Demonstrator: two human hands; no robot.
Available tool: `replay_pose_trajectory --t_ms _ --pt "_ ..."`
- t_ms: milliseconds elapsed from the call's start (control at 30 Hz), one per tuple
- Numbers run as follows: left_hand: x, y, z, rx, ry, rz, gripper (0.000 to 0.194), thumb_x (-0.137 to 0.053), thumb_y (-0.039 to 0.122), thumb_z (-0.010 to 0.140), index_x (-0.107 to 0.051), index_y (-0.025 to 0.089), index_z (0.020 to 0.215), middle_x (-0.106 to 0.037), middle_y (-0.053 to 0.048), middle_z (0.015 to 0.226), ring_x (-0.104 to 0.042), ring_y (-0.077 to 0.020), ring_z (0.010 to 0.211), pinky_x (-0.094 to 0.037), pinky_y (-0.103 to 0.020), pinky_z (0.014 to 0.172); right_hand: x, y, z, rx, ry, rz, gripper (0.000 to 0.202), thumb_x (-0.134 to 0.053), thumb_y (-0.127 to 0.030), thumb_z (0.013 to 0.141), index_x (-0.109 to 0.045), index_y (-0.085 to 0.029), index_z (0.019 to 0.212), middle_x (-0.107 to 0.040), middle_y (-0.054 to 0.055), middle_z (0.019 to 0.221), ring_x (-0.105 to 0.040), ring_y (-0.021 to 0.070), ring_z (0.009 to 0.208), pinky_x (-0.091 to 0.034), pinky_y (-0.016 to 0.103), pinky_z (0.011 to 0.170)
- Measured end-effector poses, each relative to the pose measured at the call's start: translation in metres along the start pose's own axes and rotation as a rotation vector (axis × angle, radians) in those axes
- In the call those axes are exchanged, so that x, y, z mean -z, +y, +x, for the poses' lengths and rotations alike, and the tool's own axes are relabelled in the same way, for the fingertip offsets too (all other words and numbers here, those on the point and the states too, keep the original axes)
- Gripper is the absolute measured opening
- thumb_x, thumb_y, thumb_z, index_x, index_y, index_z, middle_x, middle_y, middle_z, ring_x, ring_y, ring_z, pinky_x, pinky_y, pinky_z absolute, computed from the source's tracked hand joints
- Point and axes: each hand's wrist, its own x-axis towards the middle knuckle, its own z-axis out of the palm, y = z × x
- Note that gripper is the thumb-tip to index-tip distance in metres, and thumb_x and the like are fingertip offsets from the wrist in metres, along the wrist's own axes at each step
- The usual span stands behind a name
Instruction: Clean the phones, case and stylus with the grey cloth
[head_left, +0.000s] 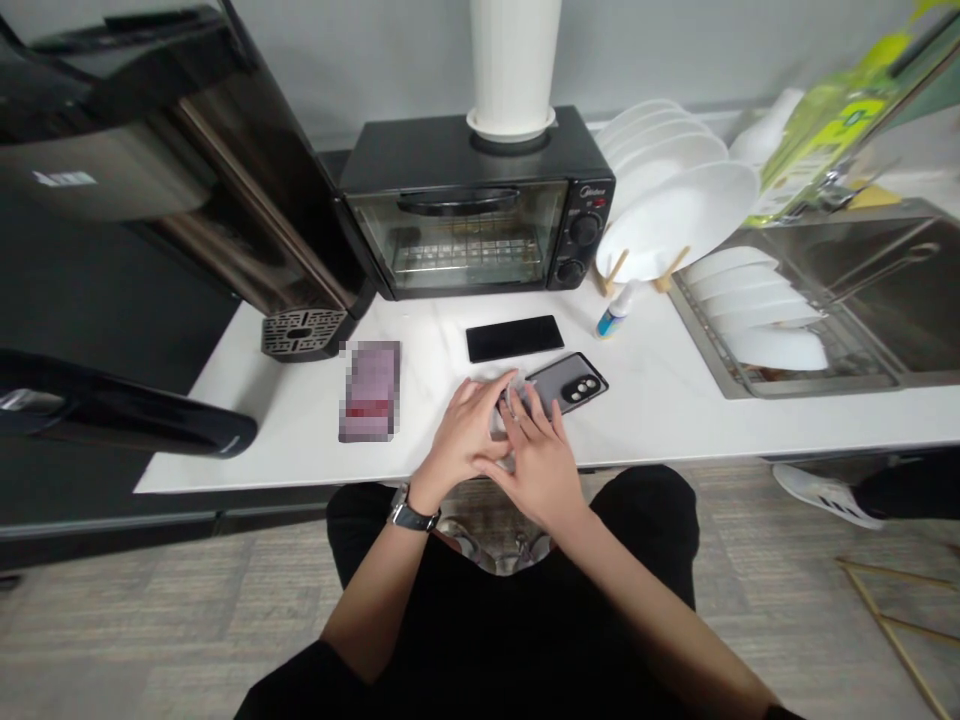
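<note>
My left hand (466, 432), with a watch on its wrist, and my right hand (541, 455) meet at the counter's front edge. Between their fingers is a small whitish, crumpled-looking thing, mostly hidden; both hands hold it, with the right fingers laid over it. Just beyond the right fingers lies a grey phone case (553, 380) with a camera cutout, partly covered by the hands. A black phone (514, 339) lies flat behind it. Further right stands a small spray bottle (613, 318) with a blue label. A purple, pixelated item (373, 390) lies to the left.
At the back of the white counter (300, 440) is a black toaster oven (465, 240). A dark appliance (300, 270) stands left. White plates (679, 215), a sink rack (787, 340) and a green bottle (814, 150) are right. A person's shoe (825, 492) shows below.
</note>
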Motion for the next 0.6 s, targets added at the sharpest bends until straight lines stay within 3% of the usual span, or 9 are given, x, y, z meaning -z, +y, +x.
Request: replay_pose_trajectory --t_ms 67,167,267,367,467,600 --pt "0.001 -0.001 -0.001 -0.001 0.004 -0.006 0.087 -0.078 0.029 0.086 -0.035 0.026 0.162 -0.059 -0.009 0.151 -0.056 -0.0309 0.125 -0.044 -0.047 0.113 0.006 0.003 -0.008 0.022 -0.034 0.003 0.07 -0.044 -0.064 0.104 -0.052 -0.016 0.154 -0.043 0.011 0.165 -0.025 0.0387 0.16 -0.021 0.069 0.126" --pt "0.001 0.0 -0.001 -0.018 0.016 -0.021 0.09 -0.082 0.039 0.086 -0.034 0.028 0.162 -0.06 -0.007 0.151 -0.055 -0.0314 0.127 -0.042 -0.049 0.115 0.022 0.032 -0.015 -0.003 -0.03 -0.048 0.058 -0.044 -0.059 0.106 -0.056 -0.023 0.15 -0.052 0.006 0.16 -0.022 0.038 0.161 -0.017 0.071 0.126" --pt "0.001 0.002 0.001 -0.005 0.022 -0.025 0.092 -0.083 0.04 0.086 -0.032 0.03 0.162 -0.062 -0.006 0.149 -0.055 -0.0315 0.125 -0.04 -0.05 0.116 0.032 0.065 -0.013 -0.069 0.029 -0.135 0.059 -0.044 -0.058 0.106 -0.055 -0.022 0.152 -0.057 0.01 0.155 -0.022 0.0398 0.16 -0.016 0.073 0.125" --pt "0.001 0.003 0.001 -0.005 0.023 -0.026 0.092 -0.083 0.037 0.085 -0.032 0.03 0.162 -0.061 -0.005 0.151 -0.055 -0.0309 0.127 -0.04 -0.05 0.117 0.031 0.082 -0.005 -0.118 0.075 -0.197 0.072 -0.044 -0.064 0.105 -0.045 -0.017 0.159 -0.058 0.015 0.154 -0.02 0.0407 0.161 -0.017 0.072 0.125" --pt "0.001 0.003 0.001 -0.014 0.024 -0.022 0.091 -0.083 0.037 0.086 -0.032 0.03 0.161 -0.061 -0.005 0.151 -0.054 -0.0306 0.129 -0.04 -0.049 0.117 0.022 0.075 0.002 -0.178 0.111 -0.209 0.078 -0.041 -0.067 0.104 -0.041 -0.013 0.16 -0.047 0.018 0.162 -0.018 0.0418 0.161 -0.018 0.071 0.124" --pt "0.0 -0.001 0.001 -0.025 0.031 -0.02 0.091 -0.082 0.037 0.087 -0.032 0.029 0.162 -0.061 -0.006 0.15 -0.055 -0.0306 0.127 -0.041 -0.049 0.116 0.01 0.033 0.0 -0.144 0.089 -0.122 0.08 -0.043 -0.07 0.102 -0.048 -0.01 0.155 -0.04 0.017 0.166 -0.017 0.0434 0.161 -0.016 0.074 0.124"
